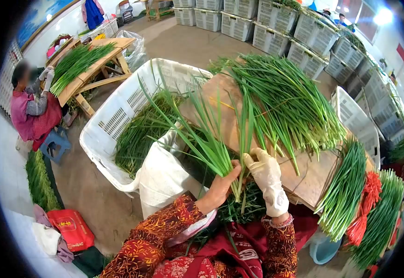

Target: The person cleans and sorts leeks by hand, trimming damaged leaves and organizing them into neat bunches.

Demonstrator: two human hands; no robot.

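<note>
My bare left hand (219, 189) is closed around the lower stems of a small bunch of garlic chives (210, 150), whose leaves fan up and to the left. Close beside it, my right hand (265, 173), in a pale thin glove, pinches a few chive stalks (244, 125) between thumb and fingers. Both hands are at the near edge of a wooden board (216, 99). A large heap of chives (288, 102) lies on that board, pale stem ends toward the lower right. More chives (343, 185) lie at the board's right edge.
A white plastic crate (114, 111) with loose greens stands left of the board, a white sack (162, 173) over its corner. Red ties (365, 204) hang at right above a blue bucket (323, 250). Another person (32, 106) sits at a wooden bench (86, 65). Stacked crates (237, 25) line the back.
</note>
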